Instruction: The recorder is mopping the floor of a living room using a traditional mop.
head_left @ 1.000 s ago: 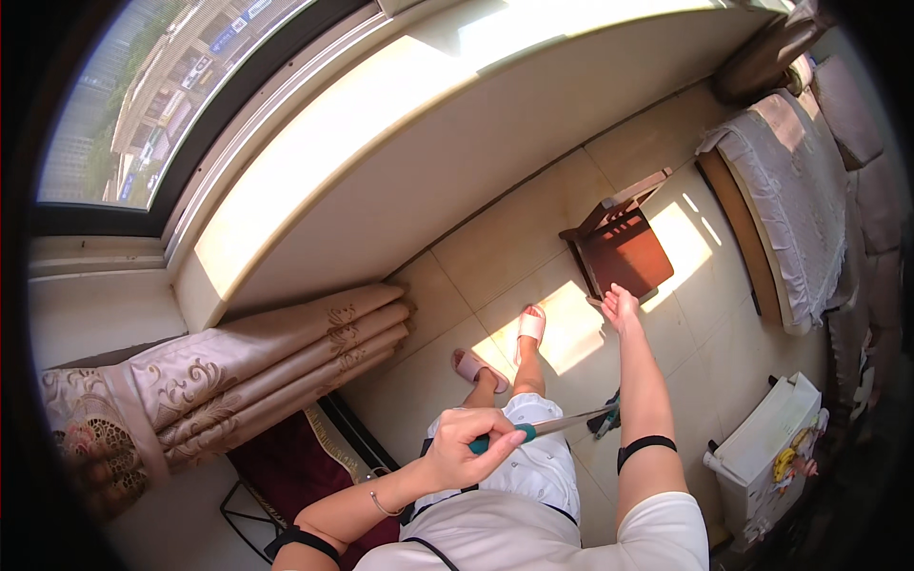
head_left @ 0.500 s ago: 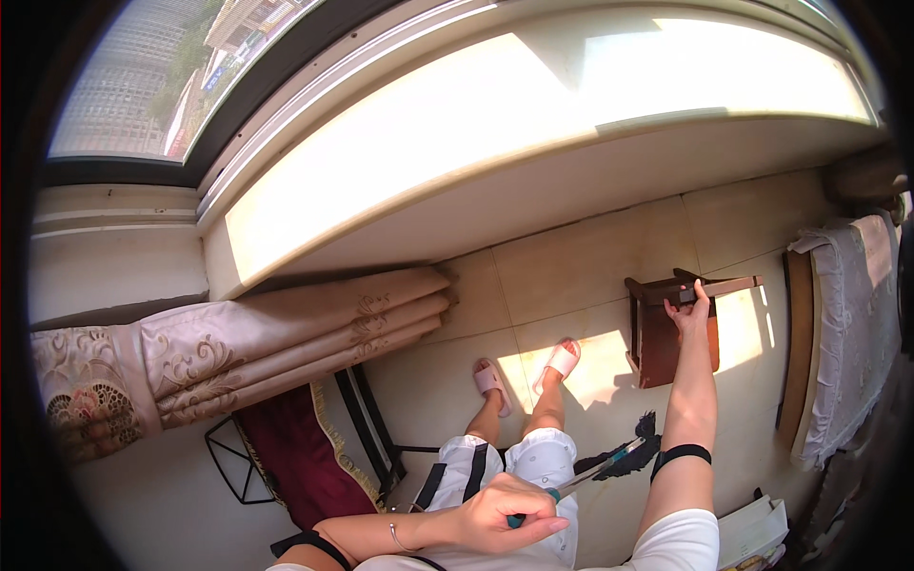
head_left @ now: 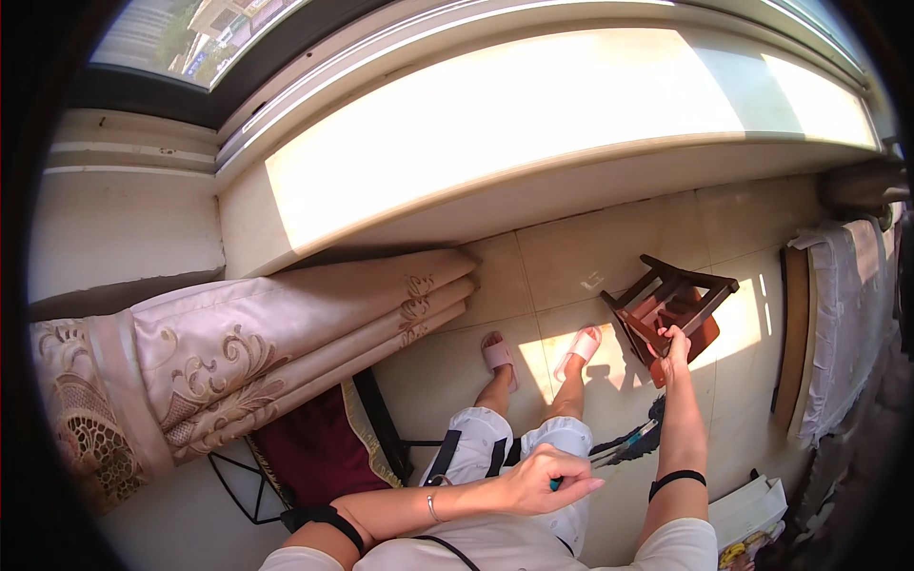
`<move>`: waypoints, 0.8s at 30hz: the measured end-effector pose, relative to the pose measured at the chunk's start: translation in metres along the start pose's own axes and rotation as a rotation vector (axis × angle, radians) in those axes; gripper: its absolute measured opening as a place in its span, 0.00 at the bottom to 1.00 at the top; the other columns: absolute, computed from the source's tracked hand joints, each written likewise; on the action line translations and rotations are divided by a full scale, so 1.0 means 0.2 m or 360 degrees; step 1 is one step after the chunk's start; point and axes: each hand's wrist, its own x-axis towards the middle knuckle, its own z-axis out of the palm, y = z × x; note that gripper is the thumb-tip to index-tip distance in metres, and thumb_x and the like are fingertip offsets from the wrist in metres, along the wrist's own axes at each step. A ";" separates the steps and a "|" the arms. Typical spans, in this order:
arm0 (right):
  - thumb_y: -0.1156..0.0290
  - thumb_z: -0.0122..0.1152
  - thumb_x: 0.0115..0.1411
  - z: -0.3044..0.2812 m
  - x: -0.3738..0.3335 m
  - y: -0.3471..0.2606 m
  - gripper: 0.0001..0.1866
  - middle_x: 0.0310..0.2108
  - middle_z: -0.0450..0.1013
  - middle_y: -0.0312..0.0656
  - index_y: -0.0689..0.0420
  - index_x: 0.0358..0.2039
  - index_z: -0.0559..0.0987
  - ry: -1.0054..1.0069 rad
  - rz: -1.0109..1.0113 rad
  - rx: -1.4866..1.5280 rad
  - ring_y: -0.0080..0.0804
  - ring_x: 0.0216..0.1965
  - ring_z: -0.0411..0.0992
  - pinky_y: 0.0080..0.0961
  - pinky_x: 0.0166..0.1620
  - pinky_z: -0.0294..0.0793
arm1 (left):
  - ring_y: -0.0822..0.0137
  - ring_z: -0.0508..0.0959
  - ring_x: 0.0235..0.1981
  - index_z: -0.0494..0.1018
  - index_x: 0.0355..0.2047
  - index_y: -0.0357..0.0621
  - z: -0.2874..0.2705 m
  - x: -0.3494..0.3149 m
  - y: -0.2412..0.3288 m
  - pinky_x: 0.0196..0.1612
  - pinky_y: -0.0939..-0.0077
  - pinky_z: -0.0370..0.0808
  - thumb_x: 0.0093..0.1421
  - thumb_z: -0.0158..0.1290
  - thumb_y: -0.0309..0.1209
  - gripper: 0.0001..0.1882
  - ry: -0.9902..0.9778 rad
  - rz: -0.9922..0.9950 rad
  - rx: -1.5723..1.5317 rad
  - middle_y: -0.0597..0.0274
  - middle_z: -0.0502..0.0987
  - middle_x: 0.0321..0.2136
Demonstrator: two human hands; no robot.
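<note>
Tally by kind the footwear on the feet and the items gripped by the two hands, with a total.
Pale pink open-toed slippers: 2
Brown wooden chair, gripped by the right hand: 1
Teal-handled tool with a dark, ragged-edged head, gripped by the left hand: 1
Total: 4

tile floor [head_left: 745, 385] lay open between wooden chair [head_left: 681, 309] and cloth-covered furniture [head_left: 845, 328], window ledge [head_left: 562, 100] closed off the far side, curtain [head_left: 286, 352] blocked the left, 2 slippered feet [head_left: 579, 354] stood between curtain and chair, dark duster [head_left: 636, 447] jutted from left hand [head_left: 545, 481] toward right forearm [head_left: 683, 423]
</note>
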 end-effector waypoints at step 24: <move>0.78 0.59 0.44 1.77 -0.56 0.98 0.25 0.34 0.68 0.43 0.60 0.45 0.66 -0.0579 0.0414 0.0321 0.39 0.38 0.67 0.38 0.35 0.72 | 0.80 0.68 0.11 0.68 0.14 0.36 -0.50 -0.68 -0.22 0.15 0.87 0.62 0.54 0.48 0.25 0.12 0.0361 -0.0582 0.0010 0.66 0.68 0.09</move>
